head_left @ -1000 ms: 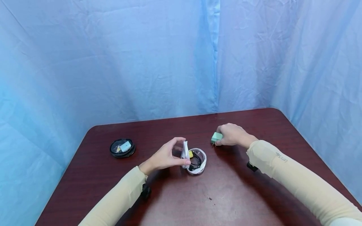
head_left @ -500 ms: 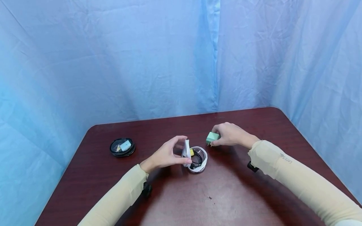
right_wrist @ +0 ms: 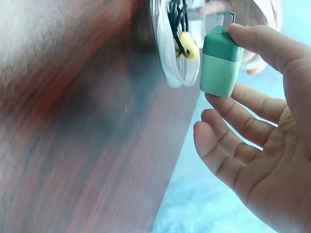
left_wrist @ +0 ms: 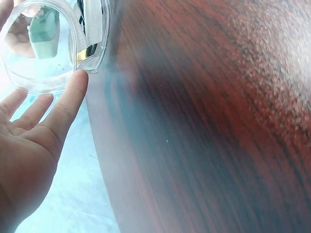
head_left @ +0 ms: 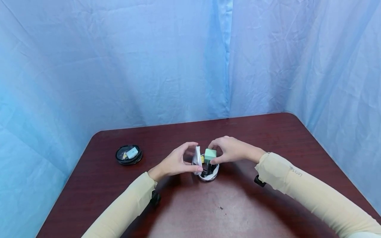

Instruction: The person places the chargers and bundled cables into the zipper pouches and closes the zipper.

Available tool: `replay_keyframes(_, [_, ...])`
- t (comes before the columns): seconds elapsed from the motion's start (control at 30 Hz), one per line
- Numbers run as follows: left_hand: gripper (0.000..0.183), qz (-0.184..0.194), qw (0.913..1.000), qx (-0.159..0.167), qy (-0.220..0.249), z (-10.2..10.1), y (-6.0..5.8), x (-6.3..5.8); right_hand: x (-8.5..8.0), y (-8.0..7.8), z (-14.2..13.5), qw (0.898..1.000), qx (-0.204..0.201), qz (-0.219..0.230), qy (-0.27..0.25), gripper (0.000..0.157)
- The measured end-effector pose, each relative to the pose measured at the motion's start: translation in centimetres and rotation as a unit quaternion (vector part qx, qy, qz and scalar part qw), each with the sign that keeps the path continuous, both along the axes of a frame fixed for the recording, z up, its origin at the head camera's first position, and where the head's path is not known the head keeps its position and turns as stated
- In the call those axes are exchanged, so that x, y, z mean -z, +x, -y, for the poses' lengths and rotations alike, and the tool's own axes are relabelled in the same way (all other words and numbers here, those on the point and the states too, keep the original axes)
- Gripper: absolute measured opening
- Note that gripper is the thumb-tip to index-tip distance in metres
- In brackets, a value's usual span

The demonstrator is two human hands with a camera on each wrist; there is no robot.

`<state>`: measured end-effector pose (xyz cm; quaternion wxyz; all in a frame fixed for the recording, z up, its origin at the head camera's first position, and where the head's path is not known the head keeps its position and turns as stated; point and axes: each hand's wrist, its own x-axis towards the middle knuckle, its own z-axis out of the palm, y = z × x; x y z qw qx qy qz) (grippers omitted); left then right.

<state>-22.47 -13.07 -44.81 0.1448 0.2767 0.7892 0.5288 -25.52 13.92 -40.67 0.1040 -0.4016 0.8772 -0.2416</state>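
A clear round zip case with white trim (head_left: 212,177) stands open on the table, its lid (head_left: 197,161) raised. My left hand (head_left: 175,162) holds the lid upright between thumb and fingers. Inside the case lie a coiled black cable (right_wrist: 179,22) and a small yellow piece (right_wrist: 187,46). Over the case opening, my right hand (head_left: 233,150) pinches a two-tone green charger plug (right_wrist: 221,63); its metal prongs show in the right wrist view. Through the clear lid, the left wrist view also shows the green plug (left_wrist: 44,34).
To the left on the dark red-brown table (head_left: 220,211) sits a second round case with black trim (head_left: 129,162). A pale block (head_left: 132,153) and a small yellowish piece show in it. Light blue curtains (head_left: 166,66) hang around the table's back and sides.
My right hand has carried the green charger plug leftward from the table's right side to over the case. The left hand keeps the lid raised, shifting very slightly.
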Motion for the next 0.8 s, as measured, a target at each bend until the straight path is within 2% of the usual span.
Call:
replay_keyframes(0.23, [0.082,-0.011,0.9999,0.005,-0.005,-0.1,0.0,0.1,0.8,0.3,0.7,1.0,-0.015,-0.015,0.011,0.044])
replay_keyframes(0.47, [0.082,-0.007,1.0,0.005,-0.002,-0.1,0.0,0.0,2.0,0.5,0.9,0.999,-0.031,-0.015,0.021,0.045])
replay_keyframes(0.67, [0.082,-0.009,0.9999,0.013,0.005,-0.1,0.1,0.3,2.9,0.6,1.0,0.999,-0.025,-0.01,0.026,0.048])
replay_keyframes(0.8, [0.083,-0.007,0.9999,0.012,0.004,-0.1,0.2,0.4,3.1,0.6,1.2,1.0,-0.014,0.009,0.025,0.049])
